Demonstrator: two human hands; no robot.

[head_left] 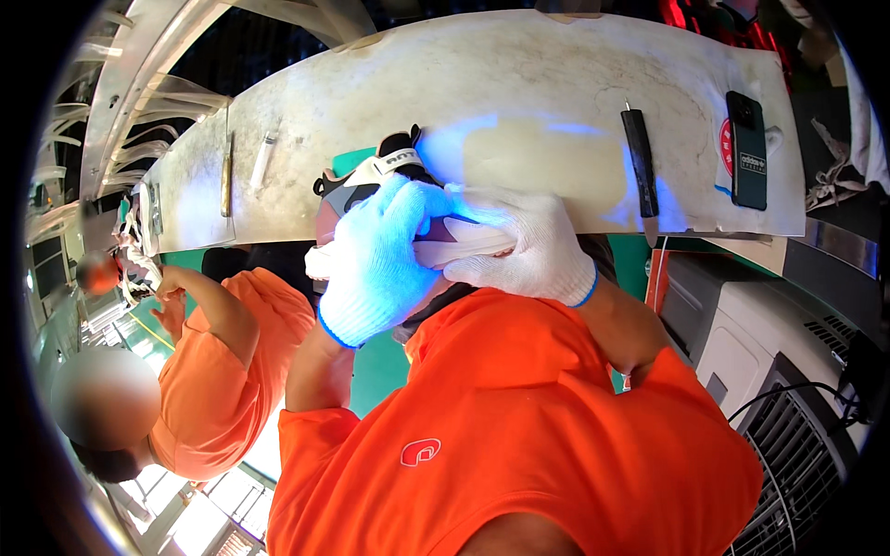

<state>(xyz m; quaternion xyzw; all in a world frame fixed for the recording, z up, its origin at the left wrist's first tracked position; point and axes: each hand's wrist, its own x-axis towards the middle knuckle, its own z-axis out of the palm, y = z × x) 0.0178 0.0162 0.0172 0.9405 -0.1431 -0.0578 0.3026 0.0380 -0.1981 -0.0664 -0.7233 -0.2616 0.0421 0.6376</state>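
Note:
A sports shoe (345, 197) with a dark, white and pinkish upper and a white sole lies across the front edge of the table, in front of my body. Bright blue light falls on my left hand (385, 255), which wears a knitted glove and is closed over the shoe's middle. My gloved right hand (533, 243) grips the shoe's other end, its thumb and fingers along the white sole. Both hands nearly touch, and they hide much of the shoe. Its collar and tongue show beyond my left fingers.
On the worn pale table (575, 83) lie a black-handled knife-like tool (639, 153), a dark phone (748, 153), a white tube (263, 159) and a thin brown stick (226, 176). A person in orange (232, 343) works at my left. A grey-white machine (742, 343) stands at right.

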